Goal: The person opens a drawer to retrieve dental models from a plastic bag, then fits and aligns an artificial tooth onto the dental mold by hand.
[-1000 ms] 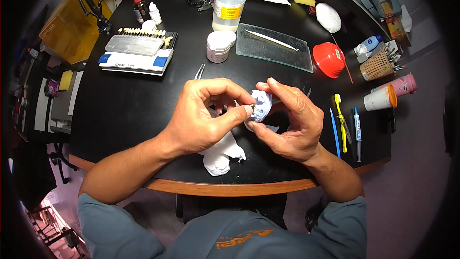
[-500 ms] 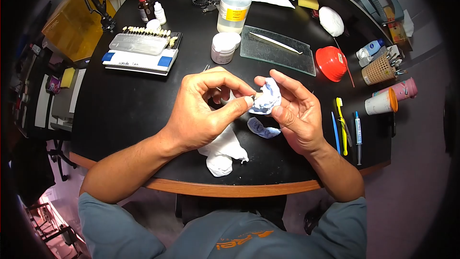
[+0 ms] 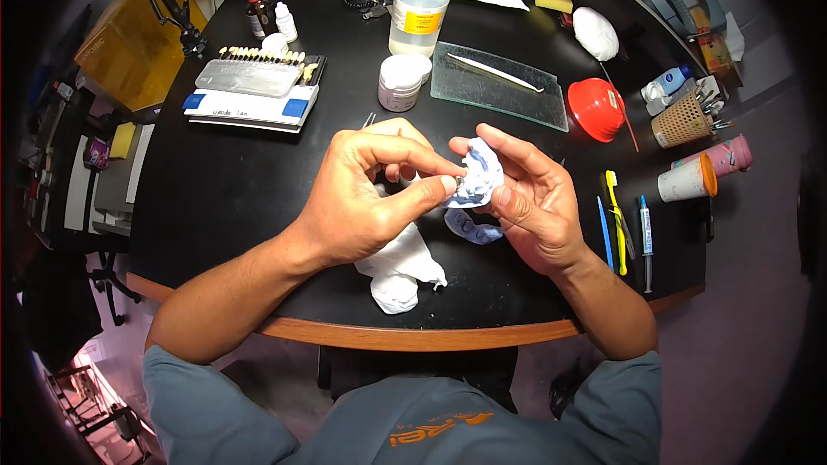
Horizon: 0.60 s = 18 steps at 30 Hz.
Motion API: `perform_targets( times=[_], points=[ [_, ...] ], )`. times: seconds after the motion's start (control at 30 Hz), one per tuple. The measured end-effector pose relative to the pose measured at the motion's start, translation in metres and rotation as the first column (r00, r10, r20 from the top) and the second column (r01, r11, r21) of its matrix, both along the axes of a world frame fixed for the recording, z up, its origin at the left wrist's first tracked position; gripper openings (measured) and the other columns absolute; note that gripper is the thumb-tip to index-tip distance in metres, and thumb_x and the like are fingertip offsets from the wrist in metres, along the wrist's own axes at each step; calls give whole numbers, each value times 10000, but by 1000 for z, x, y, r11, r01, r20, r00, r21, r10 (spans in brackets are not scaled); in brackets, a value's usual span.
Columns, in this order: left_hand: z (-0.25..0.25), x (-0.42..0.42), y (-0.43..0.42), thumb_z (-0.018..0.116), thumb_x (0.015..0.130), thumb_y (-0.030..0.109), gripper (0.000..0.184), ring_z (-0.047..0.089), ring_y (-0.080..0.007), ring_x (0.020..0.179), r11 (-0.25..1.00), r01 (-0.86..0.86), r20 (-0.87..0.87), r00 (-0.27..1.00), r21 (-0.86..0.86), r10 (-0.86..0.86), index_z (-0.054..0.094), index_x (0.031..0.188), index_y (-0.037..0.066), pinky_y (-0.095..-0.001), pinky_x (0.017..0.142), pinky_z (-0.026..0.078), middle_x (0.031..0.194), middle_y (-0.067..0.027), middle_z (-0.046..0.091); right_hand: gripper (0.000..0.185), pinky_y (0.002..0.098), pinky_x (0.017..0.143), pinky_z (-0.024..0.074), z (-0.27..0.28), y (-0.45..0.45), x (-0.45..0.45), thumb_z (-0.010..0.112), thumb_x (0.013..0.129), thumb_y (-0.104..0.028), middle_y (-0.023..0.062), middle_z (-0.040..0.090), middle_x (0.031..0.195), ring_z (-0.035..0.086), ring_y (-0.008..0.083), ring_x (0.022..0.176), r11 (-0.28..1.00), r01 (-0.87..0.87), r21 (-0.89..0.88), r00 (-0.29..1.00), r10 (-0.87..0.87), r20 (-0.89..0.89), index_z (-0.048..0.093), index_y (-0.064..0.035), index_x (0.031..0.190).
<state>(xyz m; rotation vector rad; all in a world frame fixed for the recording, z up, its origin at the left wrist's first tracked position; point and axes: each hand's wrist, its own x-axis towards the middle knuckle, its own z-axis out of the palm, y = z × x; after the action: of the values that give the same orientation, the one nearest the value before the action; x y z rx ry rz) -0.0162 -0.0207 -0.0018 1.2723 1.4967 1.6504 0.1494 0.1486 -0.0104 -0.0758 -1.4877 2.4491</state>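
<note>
My right hand (image 3: 541, 207) grips a pale blue-and-white dental cast (image 3: 484, 174) between thumb and fingers, tilted above the table. My left hand (image 3: 379, 185) is closed in a pinch at the cast's left side, thumb and index finger holding a small metallic-looking piece (image 3: 460, 182) against it. The piece's exact kind is too small to make out. Beneath the hands, a blue curved dental impression piece (image 3: 474, 227) lies on the black table. Crumpled white tissue (image 3: 401, 271) lies below my left hand, and tweezer-like tips (image 3: 370, 120) poke out behind that hand.
Farther back stand a white jar (image 3: 399, 86), a large liquid bottle (image 3: 419, 13) and a glass slab (image 3: 495, 90) bearing a white-handled instrument. A tooth shade guide (image 3: 258, 77) lies left. Rightward are a red bowl (image 3: 596, 112), a yellow toothbrush (image 3: 616, 224) and a syringe (image 3: 646, 245).
My left fingertips have shifted slightly on the cast, and more of the small metallic piece shows. The cast has turned a little. The whole view has shifted slightly.
</note>
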Motion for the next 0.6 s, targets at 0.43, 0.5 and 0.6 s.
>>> perform_targets(
  times=[0.43,0.5,0.6],
  points=[
    [0,-2,1,783,866,52,152,502,-86,812,999,-8,-95,995,32,11,797,1015,23,-249,733,379,889,-43,655,554,356,1030,539,0,2,-1,646,995,-45,220,522,1479,595,247,1283,998,-59,-30,998,60,19,442,-17,1509],
    [1,-1,1,790,861,54,153,505,-88,810,999,-7,-91,996,39,11,796,1011,22,-252,735,383,884,-46,658,552,332,982,571,-1,5,0,641,1001,-58,215,523,1479,611,233,1258,997,-79,-11,997,79,20,439,-24,1513],
    [1,-1,1,795,856,53,151,508,-90,809,999,1,-90,996,45,3,794,1003,19,-256,737,387,882,-48,659,555,307,945,589,-1,5,0,638,1004,-64,216,521,1480,626,215,1231,997,-74,-20,997,75,35,429,-28,1518]
  ],
)
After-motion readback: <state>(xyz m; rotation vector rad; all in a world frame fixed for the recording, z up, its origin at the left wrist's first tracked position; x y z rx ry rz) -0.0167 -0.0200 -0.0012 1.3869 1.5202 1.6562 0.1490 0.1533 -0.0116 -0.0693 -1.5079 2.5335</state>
